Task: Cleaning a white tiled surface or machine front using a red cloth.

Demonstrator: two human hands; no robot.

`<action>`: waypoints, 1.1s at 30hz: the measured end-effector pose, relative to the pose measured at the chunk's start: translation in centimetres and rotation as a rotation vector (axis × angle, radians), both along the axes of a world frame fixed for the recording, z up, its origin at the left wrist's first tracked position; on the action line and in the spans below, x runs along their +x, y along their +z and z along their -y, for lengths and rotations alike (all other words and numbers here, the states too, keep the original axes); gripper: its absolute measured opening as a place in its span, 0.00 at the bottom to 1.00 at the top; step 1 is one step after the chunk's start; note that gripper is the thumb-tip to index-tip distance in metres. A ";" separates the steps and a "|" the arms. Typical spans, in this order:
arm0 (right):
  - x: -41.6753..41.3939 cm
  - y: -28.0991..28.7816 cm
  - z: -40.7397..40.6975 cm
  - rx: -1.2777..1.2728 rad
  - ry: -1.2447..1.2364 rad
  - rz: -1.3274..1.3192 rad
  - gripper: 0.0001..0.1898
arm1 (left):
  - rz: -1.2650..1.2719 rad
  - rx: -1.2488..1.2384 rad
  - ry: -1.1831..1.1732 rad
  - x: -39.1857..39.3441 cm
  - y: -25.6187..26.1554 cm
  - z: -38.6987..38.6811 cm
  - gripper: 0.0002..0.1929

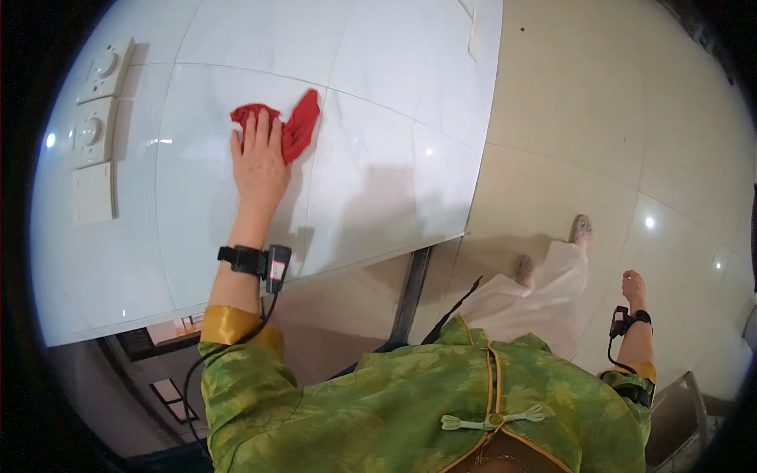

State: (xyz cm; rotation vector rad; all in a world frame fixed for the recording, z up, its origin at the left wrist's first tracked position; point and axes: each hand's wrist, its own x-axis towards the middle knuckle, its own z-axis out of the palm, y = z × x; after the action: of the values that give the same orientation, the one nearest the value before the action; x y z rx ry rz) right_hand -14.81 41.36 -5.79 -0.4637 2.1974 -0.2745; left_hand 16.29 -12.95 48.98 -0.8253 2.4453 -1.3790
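My left hand (260, 162) lies spread on a glossy white tiled wall (366, 136), pressing a crumpled red cloth (303, 125) against the tiles. The cloth sticks out past the fingertips and to the right of the hand. A black strap with a small wired device (277, 269) is around the left wrist. My right hand (634, 288) hangs low at my right side, away from the wall. Its fingers are loosely curled, and nothing shows in them. A similar strapped device (619, 322) sits on that wrist.
Two switch plates with round knobs (91, 131) and a plain cover plate (94, 192) stick out from the wall at left. A dark metal post (412, 290) stands near the wall's corner. Beige floor tiles (562, 100) stretch to the right. A metal frame (696, 408) is at lower right.
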 end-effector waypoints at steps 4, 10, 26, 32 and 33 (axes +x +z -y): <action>0.9 -2.7 -1.3 -0.037 -0.027 -0.073 0.10 | 0.047 0.078 -0.062 -0.4 -3.2 1.7 0.27; 4.1 -6.1 -5.0 0.039 0.048 0.042 0.10 | 0.313 0.214 -0.049 -4.7 -12.9 6.5 0.23; 4.9 -2.5 -14.7 0.276 0.220 -0.120 0.11 | 0.866 0.305 0.055 -3.2 -29.0 8.9 0.24; 3.4 3.6 -2.9 0.376 -0.031 0.219 0.12 | 0.801 0.216 -0.056 -3.6 -27.1 9.1 0.22; 3.6 4.2 -2.4 0.374 -0.046 0.272 0.12 | 0.857 0.204 -0.028 -4.0 -26.8 8.2 0.22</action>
State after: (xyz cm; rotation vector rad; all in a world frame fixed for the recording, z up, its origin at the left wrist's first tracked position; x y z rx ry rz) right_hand -11.18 43.75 -1.57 -0.1571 1.9354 0.0498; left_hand 12.33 -21.18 22.21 -0.0921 1.8599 -1.1291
